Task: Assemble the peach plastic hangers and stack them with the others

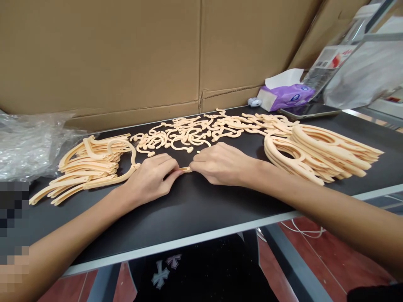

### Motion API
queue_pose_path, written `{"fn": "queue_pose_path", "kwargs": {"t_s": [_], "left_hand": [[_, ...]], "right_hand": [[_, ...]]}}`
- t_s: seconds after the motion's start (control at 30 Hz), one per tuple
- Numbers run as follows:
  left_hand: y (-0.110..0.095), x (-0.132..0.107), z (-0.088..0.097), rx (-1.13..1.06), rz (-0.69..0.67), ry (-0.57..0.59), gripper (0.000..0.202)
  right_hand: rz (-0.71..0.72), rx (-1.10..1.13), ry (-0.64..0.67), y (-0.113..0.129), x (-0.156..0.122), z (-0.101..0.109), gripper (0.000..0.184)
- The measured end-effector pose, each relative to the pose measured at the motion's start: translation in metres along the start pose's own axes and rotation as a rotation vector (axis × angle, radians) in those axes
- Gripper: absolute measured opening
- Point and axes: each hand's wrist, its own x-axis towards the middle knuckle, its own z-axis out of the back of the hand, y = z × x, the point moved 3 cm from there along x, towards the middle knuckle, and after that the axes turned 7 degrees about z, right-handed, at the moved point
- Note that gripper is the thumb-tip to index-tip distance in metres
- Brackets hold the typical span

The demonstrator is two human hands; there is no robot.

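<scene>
Between both hands is a small cream-coloured plastic piece (186,169), mostly covered by fingers. My left hand (154,174) is closed, pinching its left end between thumb and fingers. At its right end, my right hand (217,163) is closed around it with curled fingers. Behind the hands lies a loose heap of S-shaped cream hooks (185,134). Left of my left hand are stacked curved cream strips (91,161), with one curved part reaching to that hand. Stacked cream frames with oval openings (315,151) lie beyond my right forearm.
Clear plastic wrap (31,142) sits at the left, and a cardboard sheet (132,54) stands along the back. A purple tissue pack (289,96), a phone (310,110) and a small white object (254,102) lie at the back right. The black tabletop (189,214) has a pale front edge.
</scene>
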Motion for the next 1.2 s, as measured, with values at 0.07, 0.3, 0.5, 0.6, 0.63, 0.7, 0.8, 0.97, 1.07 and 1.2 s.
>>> {"fn": "queue_pose_path", "kwargs": {"t_s": [0.07,0.3,0.5,0.6,0.63,0.7,0.8,0.97,1.07,1.2], "left_hand": [[0.000,0.000,0.000,0.004,0.011,0.018,0.023],[-0.004,-0.001,0.000,0.024,0.016,-0.011,0.020],[-0.005,-0.003,0.000,0.062,-0.002,-0.075,0.025],[-0.004,-0.004,0.000,0.071,0.004,-0.100,0.025],[-0.003,-0.004,0.001,0.080,0.000,-0.110,0.025],[-0.003,-0.004,0.002,0.112,-0.008,-0.139,0.021],[-0.003,-0.004,0.007,0.175,-0.015,-0.202,0.014],[-0.012,-0.006,0.020,0.328,-0.105,-0.363,0.025],[-0.018,-0.007,0.024,0.349,-0.162,-0.400,0.027],[-0.012,-0.006,0.027,0.263,-0.081,-0.420,0.014]], "right_hand": [[0.002,-0.004,-0.011,0.001,-0.001,0.000,0.019],[-0.031,-0.042,-0.048,0.005,-0.004,-0.002,0.023],[-0.109,-0.020,-0.117,0.002,-0.006,-0.005,0.026],[-0.139,0.049,-0.204,-0.005,-0.007,-0.007,0.028],[-0.146,0.072,-0.242,-0.007,-0.008,-0.008,0.028],[-0.156,0.104,-0.323,-0.011,-0.010,-0.010,0.028],[-0.158,0.118,-0.453,-0.018,-0.013,-0.010,0.026],[-0.225,0.117,-0.674,-0.027,-0.018,-0.001,0.024],[-0.325,0.122,-0.740,-0.029,-0.021,0.007,0.024],[-0.441,0.203,-0.807,-0.029,-0.023,0.013,0.021]]}}
